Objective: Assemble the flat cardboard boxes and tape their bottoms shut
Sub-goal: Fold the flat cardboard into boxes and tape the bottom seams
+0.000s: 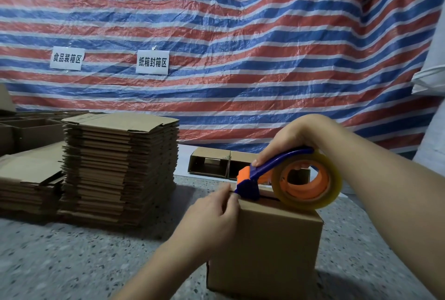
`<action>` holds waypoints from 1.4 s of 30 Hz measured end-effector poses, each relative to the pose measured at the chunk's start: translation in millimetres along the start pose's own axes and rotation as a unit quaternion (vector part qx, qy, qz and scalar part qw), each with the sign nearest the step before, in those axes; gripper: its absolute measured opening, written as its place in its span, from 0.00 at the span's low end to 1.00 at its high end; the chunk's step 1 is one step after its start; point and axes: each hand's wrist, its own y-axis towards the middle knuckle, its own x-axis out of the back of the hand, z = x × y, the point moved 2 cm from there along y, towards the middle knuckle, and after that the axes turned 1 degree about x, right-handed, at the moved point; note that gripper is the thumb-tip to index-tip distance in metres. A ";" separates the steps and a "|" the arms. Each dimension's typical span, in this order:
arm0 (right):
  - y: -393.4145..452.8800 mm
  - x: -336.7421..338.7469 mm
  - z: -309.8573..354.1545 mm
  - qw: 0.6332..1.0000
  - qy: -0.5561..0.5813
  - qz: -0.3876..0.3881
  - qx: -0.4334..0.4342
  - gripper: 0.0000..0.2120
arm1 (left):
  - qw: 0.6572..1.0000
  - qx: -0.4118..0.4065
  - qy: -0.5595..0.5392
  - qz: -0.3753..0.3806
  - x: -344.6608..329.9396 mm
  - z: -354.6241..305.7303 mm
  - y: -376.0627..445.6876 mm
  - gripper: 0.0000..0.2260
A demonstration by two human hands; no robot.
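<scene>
An assembled cardboard box (265, 249) stands on the speckled grey table (72, 256) close to the camera, its flapped side turned up, with a dark seam running across the top between the 2 flaps. The right hand (292, 139) is closed around the blue handle of a tape dispenser (284, 176), whose orange-cored roll of clear tape (307, 183) rests on the box top and whose blue and orange cutter head sits at the near-left end of the seam. The left hand (212, 217) is at the box's upper left edge, thumb and fingers pinched together right beside the cutter head; whether they hold the tape end cannot be told, since that spot is blurred. To the left on the table stands a tall stack of flat boxes (120, 169), and just beside it, further left, a lower stack (29, 186) of the same cardboard. Behind the box, near the wall, another brown box lying on its side (212, 163) shows its open interior. Open cartons (24, 128) sit at the far left edge. A red, white and blue striped tarp (240, 46) hangs behind everything, carrying 2 white paper signs (152, 62) with printed characters.
</scene>
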 end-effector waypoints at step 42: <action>-18.7 8.5 -123.2 0.995 -0.037 0.047 -0.078 0.51 | 0.913 -0.168 0.368 0.053 -22.1 -49.2 9.9 0.30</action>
